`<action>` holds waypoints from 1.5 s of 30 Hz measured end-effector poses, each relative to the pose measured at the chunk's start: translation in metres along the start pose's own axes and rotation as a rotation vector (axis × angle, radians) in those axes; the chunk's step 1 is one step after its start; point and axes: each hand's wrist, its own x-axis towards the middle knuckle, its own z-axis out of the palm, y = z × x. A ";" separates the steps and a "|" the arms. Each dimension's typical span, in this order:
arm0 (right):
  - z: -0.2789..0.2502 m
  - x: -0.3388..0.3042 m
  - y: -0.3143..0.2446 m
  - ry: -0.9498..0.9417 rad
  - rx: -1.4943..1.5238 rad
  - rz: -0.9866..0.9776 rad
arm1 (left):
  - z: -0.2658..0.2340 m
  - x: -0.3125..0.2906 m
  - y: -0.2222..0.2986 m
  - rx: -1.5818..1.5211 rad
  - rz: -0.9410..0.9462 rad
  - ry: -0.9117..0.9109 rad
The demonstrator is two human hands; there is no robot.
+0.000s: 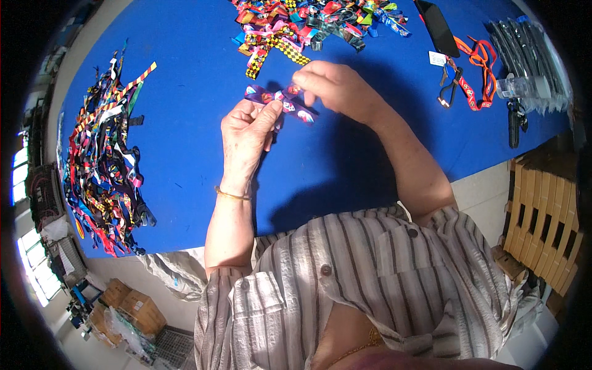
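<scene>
Clear plastic packets (547,102) at the right of the flat blue table (185,61) hold long black pieces (521,46). Over the table's middle, a shiny purple patterned ribbon bow (280,97) lies roughly left to right, one tail pointing lower right. The left hand's (245,126) grip clamps it; the right hand's (333,85) grip is at its upper right, whether closed I cannot tell.
</scene>
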 end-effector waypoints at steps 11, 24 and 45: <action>0.005 -0.004 0.001 -0.066 -0.074 -0.110 | 0.004 -0.002 -0.004 0.218 0.019 -0.083; -0.022 -0.004 0.005 0.364 -0.402 -0.300 | 0.015 0.002 -0.001 0.154 0.014 -0.032; -0.072 0.036 0.020 0.652 -0.784 -0.444 | 0.069 0.090 0.004 0.655 0.388 -0.096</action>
